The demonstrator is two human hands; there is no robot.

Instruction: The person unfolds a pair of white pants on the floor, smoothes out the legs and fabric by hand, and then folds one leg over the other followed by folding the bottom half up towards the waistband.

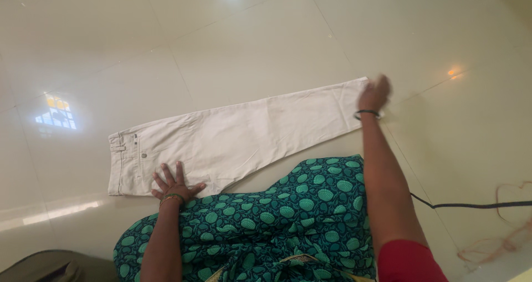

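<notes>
Cream trousers are laid flat on the glossy tiled floor, across the middle of the frame, waistband at centre left, leg ends at centre right. They appear already folded lengthwise, one leg on the other, since only a single leg shape is seen; no crosswise fold is made yet, so judged roughly halfway at most. The left hand is pressed palm down, fingers spread wide, on the seat area near the lower edge of the trousers, nothing gripped. The right hand is placed at the leg hem at centre right; it is blurred, so whether the hem is pinched or just touched cannot be told. A dark bangle is worn on the right wrist, a greenish one on the left. A green patterned garment over the person's lap is seen at bottom centre, touching the trousers' lower edge. A black cable is run along the floor at lower right, with reddish thread beside it. A dark object is partly seen at bottom left.
</notes>
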